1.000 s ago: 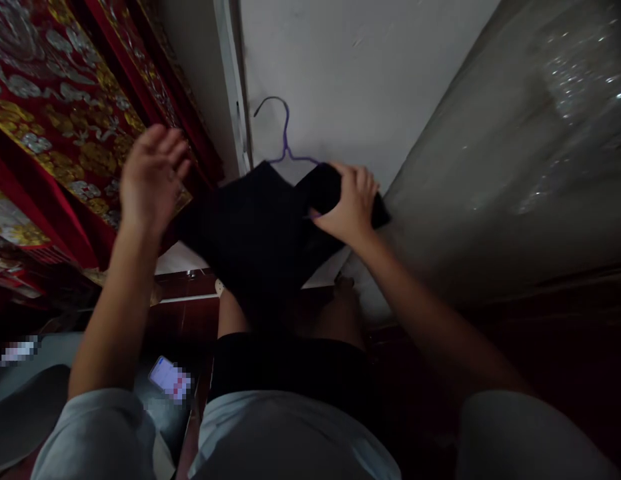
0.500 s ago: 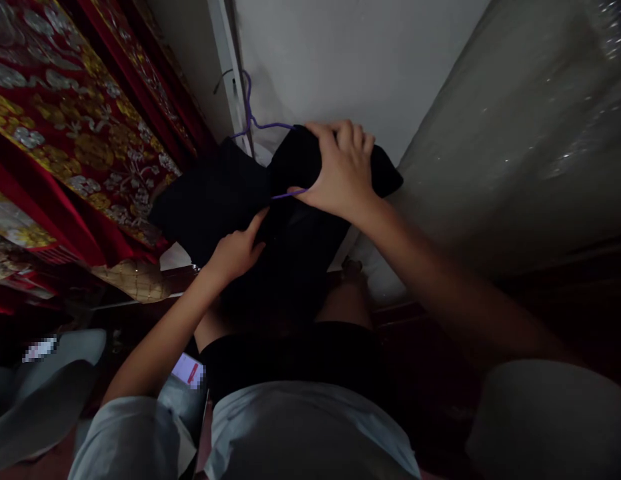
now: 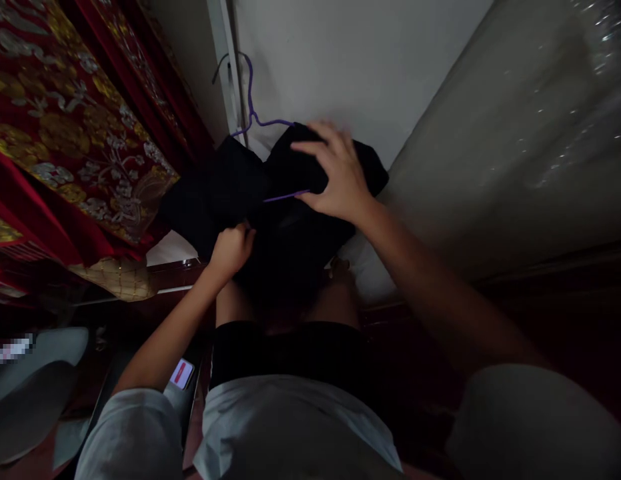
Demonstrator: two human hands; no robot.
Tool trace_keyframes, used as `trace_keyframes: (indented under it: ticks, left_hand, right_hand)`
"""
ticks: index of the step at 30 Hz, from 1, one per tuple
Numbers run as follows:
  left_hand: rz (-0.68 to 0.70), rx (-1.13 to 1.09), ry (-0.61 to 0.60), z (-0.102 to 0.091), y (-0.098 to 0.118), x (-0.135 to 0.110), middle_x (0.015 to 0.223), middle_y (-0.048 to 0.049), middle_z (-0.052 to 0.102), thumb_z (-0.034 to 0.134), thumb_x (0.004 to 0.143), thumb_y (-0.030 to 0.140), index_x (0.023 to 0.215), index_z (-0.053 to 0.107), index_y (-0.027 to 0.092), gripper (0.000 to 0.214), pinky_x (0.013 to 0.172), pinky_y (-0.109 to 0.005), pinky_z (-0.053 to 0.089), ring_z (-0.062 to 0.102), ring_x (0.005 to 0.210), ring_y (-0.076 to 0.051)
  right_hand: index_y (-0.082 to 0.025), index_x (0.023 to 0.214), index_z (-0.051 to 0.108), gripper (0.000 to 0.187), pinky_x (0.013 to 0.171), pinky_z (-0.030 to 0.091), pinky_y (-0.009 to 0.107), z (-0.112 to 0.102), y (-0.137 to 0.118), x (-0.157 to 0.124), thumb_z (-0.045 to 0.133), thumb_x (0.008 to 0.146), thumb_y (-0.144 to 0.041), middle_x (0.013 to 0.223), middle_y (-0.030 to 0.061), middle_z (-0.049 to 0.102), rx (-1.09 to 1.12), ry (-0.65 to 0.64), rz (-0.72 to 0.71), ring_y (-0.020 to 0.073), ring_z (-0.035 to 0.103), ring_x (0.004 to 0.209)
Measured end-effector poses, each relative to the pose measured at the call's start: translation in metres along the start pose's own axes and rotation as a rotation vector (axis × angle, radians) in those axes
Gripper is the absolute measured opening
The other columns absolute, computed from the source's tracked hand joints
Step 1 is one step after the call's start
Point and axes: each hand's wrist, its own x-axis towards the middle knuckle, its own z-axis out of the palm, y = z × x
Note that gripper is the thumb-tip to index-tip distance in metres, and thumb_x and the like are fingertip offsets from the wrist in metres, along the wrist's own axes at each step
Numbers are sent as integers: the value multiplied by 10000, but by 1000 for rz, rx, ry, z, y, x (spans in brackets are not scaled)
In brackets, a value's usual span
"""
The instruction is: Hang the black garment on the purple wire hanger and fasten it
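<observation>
A black garment [image 3: 290, 250] hangs on a purple clothes hanger [image 3: 270, 123], its hook caught over a pale upright frame [image 3: 232, 73]. The lower bar of the hanger shows across the front of the cloth. My left hand [image 3: 232, 250] is closed, with a fold of the garment at its fingers on the lower left. Over the shoulder of the garment on the right, my right hand [image 3: 340, 175] has its fingers apart, and its thumb lies at the end of the visible purple bar. Motion blurs some of its fingertips. Dark cloth makes the garment's details hard to make out.
Red cloth with gold and silver patterns [image 3: 90, 127] hangs at the left. A large plastic-wrapped object [image 3: 500, 153] leans on the right beside a pale wall panel [image 3: 350, 60]. A lit phone [image 3: 182, 373] lies at lower left, near grey seats [image 3: 55, 360].
My left hand has drawn down slightly and its outstretched index finger has curled in. My right hand's fingers have loosened and lifted on the garment's shoulder. The view has shifted a little.
</observation>
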Motion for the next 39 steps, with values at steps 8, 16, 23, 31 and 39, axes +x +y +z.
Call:
trace_keyframes:
  ticks: [8, 16, 23, 31, 39]
  left_hand:
    - [-131, -617, 244, 44, 28, -56, 623, 31, 440, 640, 937, 429, 683, 428, 221, 391, 617, -289, 377, 452, 608, -144]
    - [-305, -883, 392, 61, 73, -91, 967, -50, 650, 584, 968, 394, 1000, 580, 255, 143, 757, -332, 517, 641, 881, -204]
    - [-164, -1012, 423, 67, 82, -97, 1195, -82, 653, 574, 966, 231, 1184, 676, 211, 242, 845, -317, 534, 646, 909, -162]
    - [-64, -823, 326, 74, 75, -102, 1195, -89, 631, 639, 889, 112, 1156, 713, 216, 296, 913, -342, 558, 607, 1132, -222]
    - [-177, -944, 392, 85, 75, -93, 1044, -78, 753, 691, 931, 202, 1085, 751, 181, 167, 804, -279, 595, 726, 939, -181]
  right_hand:
    - [-303, 1088, 674, 256, 897, 570, 430, 62, -51, -80, 701, 868, -431, 1061, 42, 711, 661, 293, 256, 238, 690, 951]
    - [-251, 811, 593, 321, 610, 471, 304, 117, -52, -168, 774, 771, -514, 737, -7, 560, 766, 233, 670, 175, 546, 683]
    - [-199, 815, 691, 339, 549, 513, 275, 86, -49, -165, 775, 791, -526, 711, 0, 628, 651, 138, 632, 146, 583, 619]
    - [-202, 717, 593, 407, 545, 423, 263, 100, -45, -177, 720, 878, -553, 630, -18, 544, 560, 122, 619, 123, 508, 581]
    - [-229, 919, 612, 270, 613, 482, 274, 93, -50, -178, 677, 920, -491, 824, 7, 618, 651, 155, 598, 146, 589, 714]
